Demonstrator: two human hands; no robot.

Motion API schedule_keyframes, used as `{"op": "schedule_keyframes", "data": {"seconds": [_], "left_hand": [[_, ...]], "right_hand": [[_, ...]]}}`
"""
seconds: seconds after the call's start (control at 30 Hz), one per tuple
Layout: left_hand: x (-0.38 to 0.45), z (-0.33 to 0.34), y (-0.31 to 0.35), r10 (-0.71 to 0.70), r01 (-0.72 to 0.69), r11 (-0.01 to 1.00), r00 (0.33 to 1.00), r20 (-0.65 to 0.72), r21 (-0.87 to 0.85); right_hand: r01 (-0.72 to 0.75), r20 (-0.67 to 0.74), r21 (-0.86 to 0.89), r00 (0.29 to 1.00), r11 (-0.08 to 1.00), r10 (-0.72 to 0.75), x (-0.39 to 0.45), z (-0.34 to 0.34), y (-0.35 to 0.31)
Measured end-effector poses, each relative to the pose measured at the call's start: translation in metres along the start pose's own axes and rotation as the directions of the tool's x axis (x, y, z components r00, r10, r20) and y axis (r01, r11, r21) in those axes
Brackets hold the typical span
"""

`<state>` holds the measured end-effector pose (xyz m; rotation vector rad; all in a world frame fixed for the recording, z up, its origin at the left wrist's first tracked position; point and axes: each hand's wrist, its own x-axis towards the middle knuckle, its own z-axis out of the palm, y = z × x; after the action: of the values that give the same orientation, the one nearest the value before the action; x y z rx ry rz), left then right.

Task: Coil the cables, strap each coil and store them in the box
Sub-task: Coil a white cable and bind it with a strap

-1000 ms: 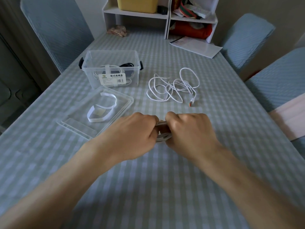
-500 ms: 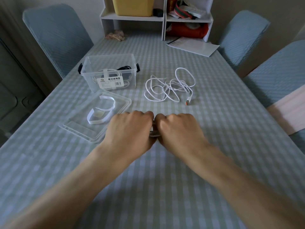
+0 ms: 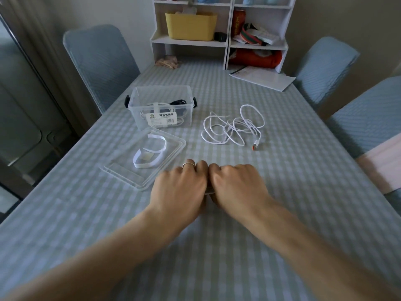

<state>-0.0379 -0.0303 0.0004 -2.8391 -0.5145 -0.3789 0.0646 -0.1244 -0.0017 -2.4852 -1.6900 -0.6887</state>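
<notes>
My left hand and my right hand are pressed knuckle to knuckle over the table's middle, fingers curled down around a white cable coil. Only a thin sliver of the coil shows between them. Farther back lies a loose tangled white cable with an orange plug. A clear plastic box at the back left holds strapped white and black cables. Its clear lid lies in front of it with a white strap on it.
The checked tablecloth covers the whole table. A white shelf unit with a yellow bin stands at the far end, a white paper beside it. Blue chairs stand left and right.
Both hands have closed tighter together, so the coil that showed between them a second ago is now almost hidden. The head has tilted up and shows more of the shelf.
</notes>
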Motion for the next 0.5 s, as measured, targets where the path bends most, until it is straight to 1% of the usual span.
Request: {"op": "schedule_keyframes", "data": {"seconds": [0.13,0.23,0.33,0.37,0.43,0.5], "left_hand": [[-0.005,0.006,-0.012,-0.022,0.020,0.999,0.998,-0.063,-0.037],[-0.009,0.007,-0.028,-0.071,0.067,0.997,0.993,-0.090,-0.048],[-0.014,-0.001,-0.047,-0.144,0.144,0.990,0.986,-0.083,0.001],[-0.015,-0.001,-0.055,-0.190,0.190,0.982,0.979,-0.079,0.001],[-0.020,-0.003,-0.076,-0.285,0.284,0.958,0.957,-0.057,-0.037],[-0.026,0.000,-0.097,-0.366,0.361,0.929,0.929,-0.059,-0.085]], "right_hand": [[0.047,-0.015,0.034,0.999,0.998,-0.046,0.002,0.001,-0.008],[0.090,-0.052,0.076,0.995,0.993,-0.086,0.010,0.001,-0.019],[0.094,-0.105,0.193,0.992,0.977,-0.075,0.023,-0.005,-0.030],[0.085,-0.090,0.245,0.994,0.966,-0.065,0.029,-0.008,-0.031],[0.007,0.020,0.356,1.000,0.935,-0.015,0.041,-0.011,-0.030],[-0.020,0.043,0.440,0.999,0.898,0.001,0.049,-0.007,-0.027]]}}
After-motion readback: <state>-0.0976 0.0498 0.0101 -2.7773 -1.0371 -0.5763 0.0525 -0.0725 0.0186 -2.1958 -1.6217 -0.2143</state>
